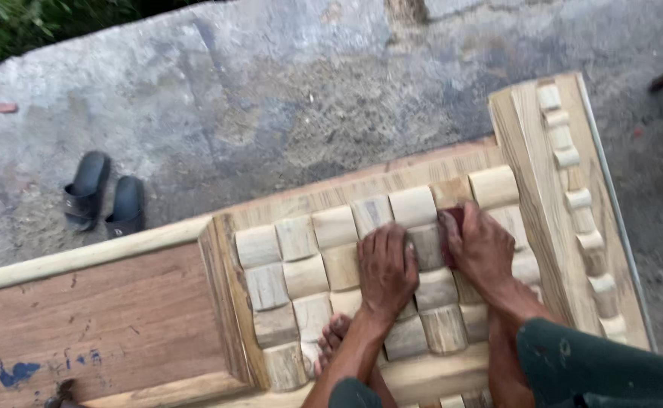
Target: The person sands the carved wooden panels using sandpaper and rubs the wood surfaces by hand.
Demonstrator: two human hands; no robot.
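Nearest the camera, bare toes (pixel 334 338) rest on the carved wooden panel (pixel 346 249) of raised curved blocks. The left hand (pixel 386 270) lies flat on the blocks, fingers spread, gripping nothing. Just beside it, the right hand (pixel 482 249) is closed over a dark red sanding pad (pixel 452 227) pressed against the blocks. Farther off, black sandals (pixel 105 194) sit on the concrete ground (pixel 271 91).
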